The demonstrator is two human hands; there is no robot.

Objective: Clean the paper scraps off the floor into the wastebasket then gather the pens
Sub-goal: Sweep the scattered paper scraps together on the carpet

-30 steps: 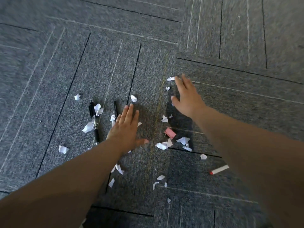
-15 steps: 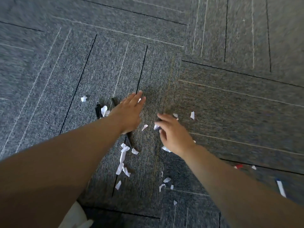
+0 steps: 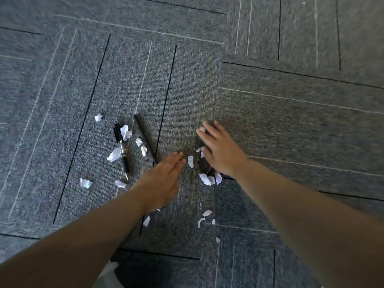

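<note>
Mostly the paper scraps lie on the grey carpet floor in loose groups: a small white heap just beside the right wrist, a single scrap between the two hands, several among the pens, and a few more nearer the person between the forearms. The left hand is laid palm down, low over the carpet, fingers straight and held together, pointing away and to the right; it grips nothing. The right hand is also palm down with its fingers stretched out and slightly spread, pointing away and to the left. It is blurred, and a white scrap shows at its fingertips, though whether they touch it cannot be told. Both forearms reach in from the lower corners and converge toward the middle. To the left of the left hand lies a black clicker pen, its long axis running nearly straight away from the person, writing tip toward the person and clip end farther off, with crumpled scraps touching its sides. Just beside it, a slim black pen lies slanted, its far end leaning left and its near end close to the left hand's fingers. A pale shape shows at the bottom edge; what it is cannot be told.
</note>
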